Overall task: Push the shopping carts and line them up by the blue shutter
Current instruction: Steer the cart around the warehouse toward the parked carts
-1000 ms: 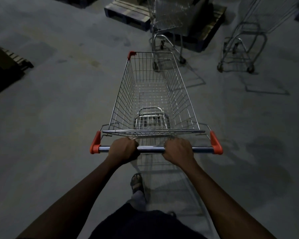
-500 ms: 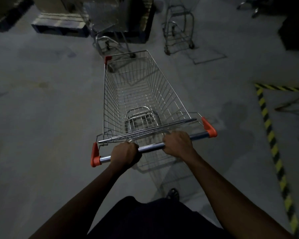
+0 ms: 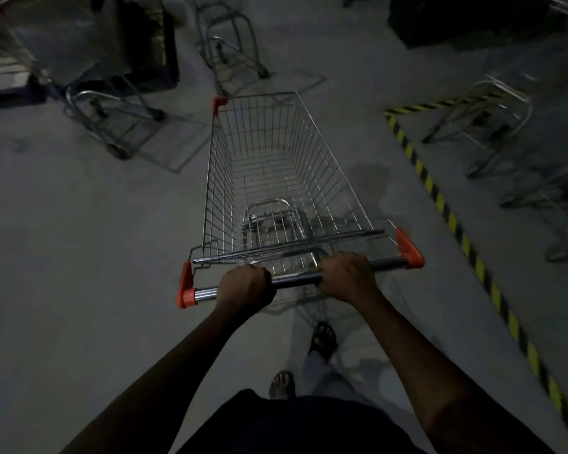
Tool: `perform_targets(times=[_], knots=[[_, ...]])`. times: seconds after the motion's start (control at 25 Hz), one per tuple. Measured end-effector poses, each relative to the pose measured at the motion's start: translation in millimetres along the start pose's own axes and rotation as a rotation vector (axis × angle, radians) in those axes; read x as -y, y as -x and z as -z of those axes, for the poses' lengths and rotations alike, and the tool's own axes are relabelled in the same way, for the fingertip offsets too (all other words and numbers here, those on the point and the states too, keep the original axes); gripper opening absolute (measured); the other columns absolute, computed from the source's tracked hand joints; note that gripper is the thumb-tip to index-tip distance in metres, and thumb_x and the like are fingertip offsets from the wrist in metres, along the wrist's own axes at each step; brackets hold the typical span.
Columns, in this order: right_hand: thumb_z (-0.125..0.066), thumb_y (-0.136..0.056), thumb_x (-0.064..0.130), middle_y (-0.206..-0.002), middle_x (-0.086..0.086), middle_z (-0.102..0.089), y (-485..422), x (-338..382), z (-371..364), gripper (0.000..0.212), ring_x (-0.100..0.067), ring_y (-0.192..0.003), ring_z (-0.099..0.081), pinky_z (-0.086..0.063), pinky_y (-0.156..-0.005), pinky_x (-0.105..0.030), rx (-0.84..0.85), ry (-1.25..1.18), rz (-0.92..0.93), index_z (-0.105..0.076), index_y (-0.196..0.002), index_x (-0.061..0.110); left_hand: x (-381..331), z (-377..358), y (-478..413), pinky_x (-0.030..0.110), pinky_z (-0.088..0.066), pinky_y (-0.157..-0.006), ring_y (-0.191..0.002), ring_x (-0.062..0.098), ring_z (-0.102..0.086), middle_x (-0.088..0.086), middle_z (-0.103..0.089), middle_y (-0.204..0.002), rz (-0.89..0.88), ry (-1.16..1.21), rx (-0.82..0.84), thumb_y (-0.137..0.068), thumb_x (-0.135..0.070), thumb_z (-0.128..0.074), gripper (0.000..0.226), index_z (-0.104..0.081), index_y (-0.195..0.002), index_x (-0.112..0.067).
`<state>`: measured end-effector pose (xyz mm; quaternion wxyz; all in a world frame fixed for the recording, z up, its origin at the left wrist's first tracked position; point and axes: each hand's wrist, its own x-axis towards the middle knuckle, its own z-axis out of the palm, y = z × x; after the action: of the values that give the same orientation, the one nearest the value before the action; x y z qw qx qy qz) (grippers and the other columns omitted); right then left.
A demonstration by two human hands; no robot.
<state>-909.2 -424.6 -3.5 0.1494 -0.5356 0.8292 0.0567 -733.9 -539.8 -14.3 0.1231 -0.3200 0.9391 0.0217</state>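
Observation:
An empty wire shopping cart (image 3: pixel 276 172) with orange corner caps stands right in front of me on the grey concrete floor, its nose angled slightly left. My left hand (image 3: pixel 245 286) grips its metal handle bar (image 3: pixel 295 279) left of centre. My right hand (image 3: pixel 346 276) grips the same bar right of centre. Two more carts stand ahead: one (image 3: pixel 112 116) at the left and one (image 3: pixel 232 50) just beyond my cart's nose. Blurred cart frames (image 3: pixel 492 126) stand at the right. No blue shutter is in view.
A yellow-and-black striped floor line (image 3: pixel 453 224) runs diagonally down the right side and turns a corner at the upper right. A dark pallet stack (image 3: pixel 151 37) sits at the upper left, a dark block (image 3: pixel 473 21) at the upper right. My sandalled feet (image 3: pixel 322 339) are below the handle.
The view and cart have swung to the right: the two carts ahead slid leftward in view, and the striped line and blurred cart frames came in at the right. Both hands kept their grip.

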Motion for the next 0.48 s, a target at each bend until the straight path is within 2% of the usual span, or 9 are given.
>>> perform_targets(times=[0.16, 0.32, 0.48], knots=[[-0.064, -0.075, 0.04, -0.107, -0.003, -0.068, 49.2, -18.0, -15.6, 0.031, -0.026, -0.1, -0.063, -0.045, -0.083, -0.03, -0.018, -0.04, -0.128, -0.068, -0.1, 0.021, -30.1, 0.7, 6.1, 0.031, -0.045, -0.062, -0.078, 0.033, -0.065, 0.011, -0.067, -0.085, -0.152, -0.025, -0.018, -0.082, -0.04, -0.054, 0.03, -0.066, -0.088, -0.014], [-0.065, -0.078, 0.044, -0.105, -0.004, -0.069, 99.4, -36.8, -29.5, 0.031, -0.027, -0.099, -0.064, -0.045, -0.088, -0.035, -0.082, -0.09, -0.256, -0.069, -0.099, 0.021, -67.4, 1.3, 8.2, 0.03, -0.045, -0.06, -0.073, 0.033, -0.065, 0.01, -0.068, -0.08, -0.305, -0.058, -0.007, -0.08, -0.039, -0.054, 0.029, -0.066, -0.083, -0.013], [-0.062, -0.077, 0.044, -0.103, -0.002, -0.069, 146.5, -61.5, -44.2, 0.034, -0.026, -0.093, -0.066, -0.05, -0.078, -0.032, -0.073, -0.119, -0.415, -0.067, -0.104, 0.024, -114.2, 1.8, 9.3, 0.029, -0.043, -0.06, -0.074, 0.03, -0.066, 0.007, -0.068, -0.081, -0.463, -0.105, -0.025, -0.081, -0.041, -0.055, 0.029, -0.067, -0.086, -0.015]])
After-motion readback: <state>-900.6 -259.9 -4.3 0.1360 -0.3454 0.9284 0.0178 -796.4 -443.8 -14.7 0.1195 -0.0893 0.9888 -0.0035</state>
